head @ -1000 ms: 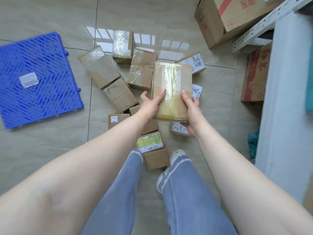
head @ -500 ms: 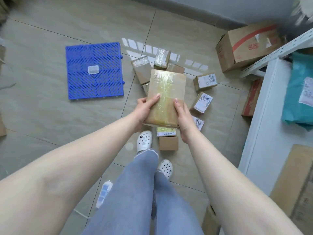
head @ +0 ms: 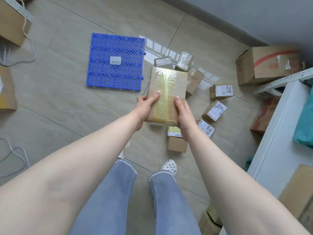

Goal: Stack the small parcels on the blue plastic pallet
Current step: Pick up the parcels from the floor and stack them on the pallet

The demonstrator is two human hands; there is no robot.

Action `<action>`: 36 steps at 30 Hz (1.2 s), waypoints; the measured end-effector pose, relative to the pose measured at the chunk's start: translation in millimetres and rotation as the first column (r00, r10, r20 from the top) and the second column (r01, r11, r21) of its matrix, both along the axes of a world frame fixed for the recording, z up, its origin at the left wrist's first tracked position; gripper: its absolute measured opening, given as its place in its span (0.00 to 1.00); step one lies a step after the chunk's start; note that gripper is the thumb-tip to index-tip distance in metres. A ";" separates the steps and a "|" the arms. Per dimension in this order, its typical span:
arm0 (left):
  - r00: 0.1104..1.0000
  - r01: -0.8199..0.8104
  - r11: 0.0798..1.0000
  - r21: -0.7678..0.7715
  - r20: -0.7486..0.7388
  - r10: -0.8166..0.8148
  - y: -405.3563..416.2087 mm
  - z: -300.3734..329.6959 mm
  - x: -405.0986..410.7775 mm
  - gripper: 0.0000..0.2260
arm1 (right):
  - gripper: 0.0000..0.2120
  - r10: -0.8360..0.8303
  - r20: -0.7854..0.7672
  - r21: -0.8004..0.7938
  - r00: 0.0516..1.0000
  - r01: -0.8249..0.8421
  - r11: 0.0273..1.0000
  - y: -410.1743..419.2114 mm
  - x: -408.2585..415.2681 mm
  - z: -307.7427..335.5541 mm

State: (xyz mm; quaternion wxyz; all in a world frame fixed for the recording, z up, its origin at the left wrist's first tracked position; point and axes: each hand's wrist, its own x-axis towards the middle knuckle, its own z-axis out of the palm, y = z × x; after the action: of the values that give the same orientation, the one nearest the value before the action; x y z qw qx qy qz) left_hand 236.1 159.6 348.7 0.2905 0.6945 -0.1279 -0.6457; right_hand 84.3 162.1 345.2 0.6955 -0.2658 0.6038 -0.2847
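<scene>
2 hands hold 1 parcel (head: 166, 94) in the air, above the heap of small boxes on the floor (head: 59, 102). The left hand (head: 145, 107) clasps its near left edge, thumb laid across the taped top; the right hand (head: 183, 114) clasps the near right edge the same way, with the fingers of both curled underneath, out of sight. The parcel is flat and oblong, with a wide band of yellowed tape along its top.

The pallet (head: 116, 61) lies flat on the floor, far and to the left of the parcel, well apart from it. Nothing is on it but a small white label (head: 115, 60), so this looks like the 1st parcel of the stack, and the step in hand is the carry: lifted, not yet placed.

At least 7 more boxes (head: 218, 100) lie on the floor, right of and beyond the held one, some partly hidden behind it.

The next move calls for a swing to the left and away, then a lowering until the parcel lies flat on the pallet. A corner or edge would suit best, squared to the pallet's sides, leaving room for the rest. As the broadest parcel in sight, it should make a sound base. The person stands upright, so reaching the floor will mean a step and a bend
</scene>
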 end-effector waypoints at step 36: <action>0.959 -0.282 0.959 -0.006 -0.035 0.282 -194.2 -34.3 362.6 0.43 | 0.24 0.246 -0.077 0.033 0.966 -0.244 0.969 -229.2 368.7 -32.8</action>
State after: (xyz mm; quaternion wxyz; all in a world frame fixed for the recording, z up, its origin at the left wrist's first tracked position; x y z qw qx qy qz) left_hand 598.7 -34.6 314.4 0.3853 0.6932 -0.0262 -0.6086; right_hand 453.1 -67.1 312.4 0.7035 -0.3414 0.5972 -0.1785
